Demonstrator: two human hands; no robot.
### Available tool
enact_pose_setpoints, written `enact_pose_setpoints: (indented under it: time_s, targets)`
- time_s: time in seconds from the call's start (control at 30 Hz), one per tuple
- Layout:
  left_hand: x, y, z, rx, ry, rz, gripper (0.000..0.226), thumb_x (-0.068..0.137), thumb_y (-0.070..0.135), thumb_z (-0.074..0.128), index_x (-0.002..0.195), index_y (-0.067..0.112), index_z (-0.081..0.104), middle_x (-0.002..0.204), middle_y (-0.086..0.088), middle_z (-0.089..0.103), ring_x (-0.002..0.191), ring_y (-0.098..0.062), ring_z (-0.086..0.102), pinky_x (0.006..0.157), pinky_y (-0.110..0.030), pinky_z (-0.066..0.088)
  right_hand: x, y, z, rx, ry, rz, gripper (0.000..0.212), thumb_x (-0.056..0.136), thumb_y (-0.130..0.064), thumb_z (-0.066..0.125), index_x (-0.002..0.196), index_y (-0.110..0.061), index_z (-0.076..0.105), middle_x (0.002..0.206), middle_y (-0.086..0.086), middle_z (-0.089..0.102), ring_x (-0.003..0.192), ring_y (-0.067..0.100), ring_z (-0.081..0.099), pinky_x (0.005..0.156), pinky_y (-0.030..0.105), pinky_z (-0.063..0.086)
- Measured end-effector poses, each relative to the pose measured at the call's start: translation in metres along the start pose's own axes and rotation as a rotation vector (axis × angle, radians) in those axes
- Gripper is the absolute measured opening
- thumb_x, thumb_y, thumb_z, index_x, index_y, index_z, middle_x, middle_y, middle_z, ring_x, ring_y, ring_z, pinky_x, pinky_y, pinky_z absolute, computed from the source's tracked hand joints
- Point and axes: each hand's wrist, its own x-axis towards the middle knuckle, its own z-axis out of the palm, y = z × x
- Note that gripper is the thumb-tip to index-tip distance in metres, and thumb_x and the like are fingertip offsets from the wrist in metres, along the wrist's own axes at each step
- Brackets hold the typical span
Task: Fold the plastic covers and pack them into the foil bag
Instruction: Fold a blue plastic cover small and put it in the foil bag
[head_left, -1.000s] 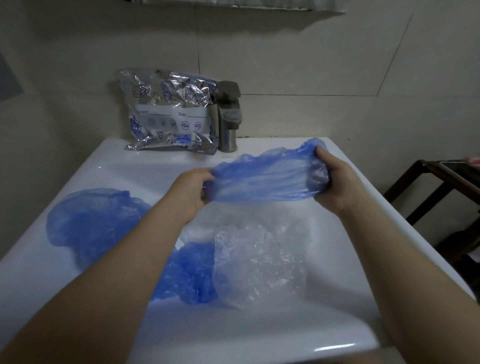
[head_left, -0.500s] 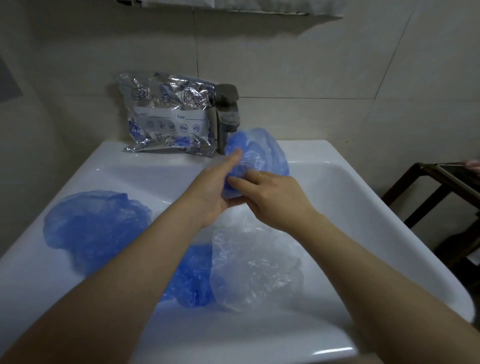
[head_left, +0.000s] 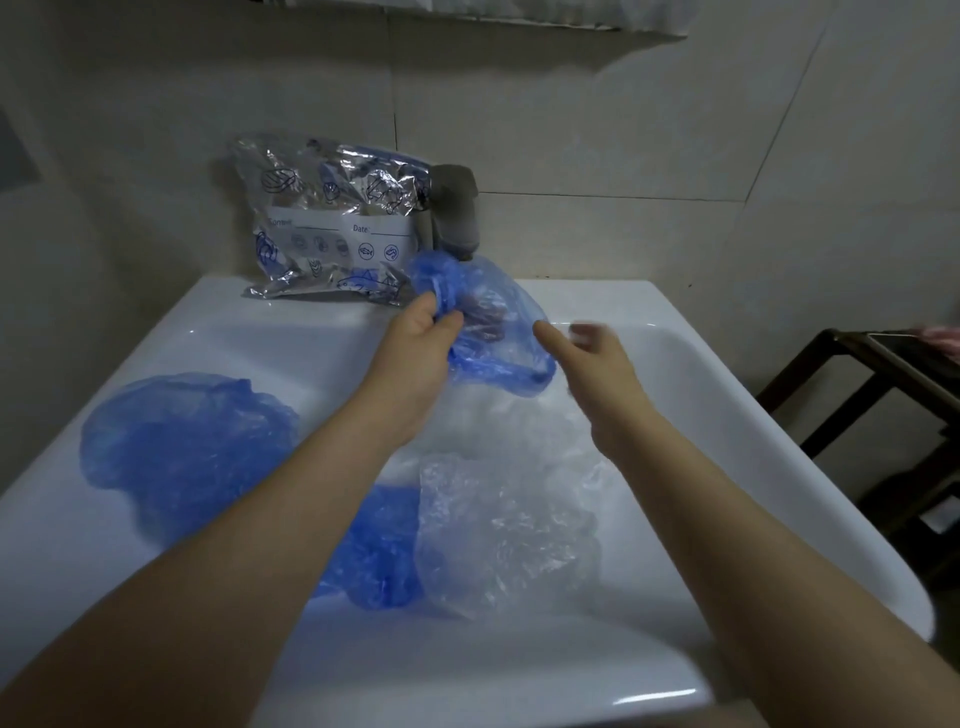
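Note:
My left hand grips a folded blue plastic cover above the white sink, just in front of the tap. My right hand hovers beside the cover's right edge, fingers blurred and loosely spread, holding nothing. The silver foil bag leans against the wall at the sink's back left. Another blue cover lies spread on the sink's left side. A clear cover and a further blue cover lie in the basin beneath my arms.
A grey tap stands at the back of the sink, right of the foil bag. A dark wooden stool or rack stands at the right, beyond the sink's edge. Tiled wall behind.
The blue cover went from stretched between both hands to folded in half. My right hand has let go and drawn to the right; my left hand alone holds the cover.

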Motion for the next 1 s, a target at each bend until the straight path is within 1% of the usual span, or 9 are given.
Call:
enact_pose_setpoints:
  time_s: [0.1, 0.27, 0.37, 0.5, 0.57, 0.67, 0.8, 0.9, 1.0]
  targets:
    - [-0.005, -0.002, 0.003, 0.095, -0.093, 0.037, 0.028, 0.099, 0.003, 0.037, 0.103, 0.023, 0.057, 0.096, 0.004, 0.064, 0.089, -0.010, 0.062, 0.083, -0.024, 0.051, -0.007, -0.001, 0.000, 0.190, -0.331, 0.389, 0.044, 0.083, -0.044, 0.064, 0.107, -0.007, 0.060, 0.097, 0.008, 0.068, 0.077, 0.018, 0.066, 0.064, 0.024, 0.047]
    - [-0.006, -0.005, 0.004, 0.110, -0.104, 0.007, 0.018, 0.094, 0.009, 0.052, 0.106, 0.022, 0.057, 0.099, 0.006, 0.066, 0.091, -0.008, 0.064, 0.083, -0.022, 0.051, -0.006, -0.002, 0.003, 0.298, -0.249, 0.219, 0.005, 0.091, -0.016, 0.058, 0.089, -0.012, 0.061, 0.072, 0.002, 0.064, 0.055, 0.008, 0.060, 0.052, 0.018, 0.043]
    - [-0.006, -0.009, 0.002, 0.229, -0.157, -0.136, 0.018, 0.091, 0.018, 0.058, 0.110, 0.020, 0.056, 0.100, 0.002, 0.067, 0.088, -0.014, 0.065, 0.085, -0.030, 0.051, -0.004, -0.005, -0.004, 0.321, -0.169, 0.072, 0.007, 0.092, -0.013, 0.054, 0.089, -0.014, 0.061, 0.075, 0.002, 0.064, 0.063, 0.009, 0.059, 0.053, 0.016, 0.047]
    - [-0.014, -0.010, 0.003, 0.177, -0.256, -0.304, 0.008, 0.096, 0.014, 0.050, 0.102, 0.018, 0.054, 0.083, -0.003, 0.068, 0.063, -0.013, 0.068, 0.066, -0.023, 0.057, -0.005, -0.008, -0.011, 0.237, -0.244, -0.028, 0.014, 0.096, -0.016, 0.050, 0.107, -0.012, 0.056, 0.090, 0.007, 0.067, 0.078, 0.018, 0.068, 0.067, 0.025, 0.057]
    - [-0.012, -0.009, 0.002, 0.145, -0.219, -0.284, 0.010, 0.096, 0.012, 0.049, 0.104, 0.015, 0.055, 0.079, -0.005, 0.068, 0.062, -0.014, 0.067, 0.065, -0.024, 0.057, -0.008, -0.010, -0.016, 0.086, -0.337, 0.001, 0.016, 0.097, -0.022, 0.048, 0.109, -0.013, 0.055, 0.088, 0.008, 0.070, 0.074, 0.019, 0.070, 0.065, 0.026, 0.057]
    - [-0.008, -0.007, -0.001, 0.079, -0.193, -0.269, 0.012, 0.094, 0.009, 0.051, 0.102, 0.018, 0.054, 0.076, -0.002, 0.067, 0.061, -0.008, 0.065, 0.063, -0.022, 0.057, -0.008, -0.013, -0.025, -0.024, -0.371, 0.017, 0.017, 0.098, -0.020, 0.045, 0.102, -0.010, 0.058, 0.064, 0.003, 0.066, 0.054, 0.012, 0.061, 0.051, 0.018, 0.048]
    - [-0.010, -0.003, -0.001, -0.037, -0.224, -0.329, 0.017, 0.097, 0.007, 0.045, 0.096, 0.020, 0.054, 0.057, 0.003, 0.063, 0.047, -0.005, 0.056, 0.054, -0.020, 0.054, -0.006, -0.014, -0.024, 0.480, -0.340, 0.156, 0.017, 0.097, -0.008, 0.039, 0.089, -0.009, 0.053, 0.049, 0.000, 0.050, 0.044, 0.007, 0.046, 0.043, 0.014, 0.038]
    - [-0.013, 0.004, 0.002, -0.285, -0.221, -0.370, 0.022, 0.097, 0.002, 0.038, 0.091, 0.014, 0.055, 0.051, 0.002, 0.056, 0.037, -0.004, 0.046, 0.051, -0.020, 0.053, -0.007, -0.015, -0.020, 0.804, -0.378, 0.289, 0.015, 0.091, -0.008, 0.041, 0.083, -0.009, 0.054, 0.049, 0.000, 0.054, 0.042, 0.008, 0.051, 0.043, 0.014, 0.043]
    - [-0.012, 0.009, 0.001, -0.537, -0.190, -0.389, 0.028, 0.096, 0.001, 0.035, 0.086, 0.008, 0.061, 0.052, -0.001, 0.056, 0.038, -0.006, 0.048, 0.054, -0.021, 0.055, -0.010, -0.016, -0.016, 0.918, -0.453, 0.320, 0.012, 0.069, -0.010, 0.057, 0.069, -0.005, 0.068, 0.053, 0.002, 0.062, 0.044, 0.012, 0.058, 0.046, 0.017, 0.049]
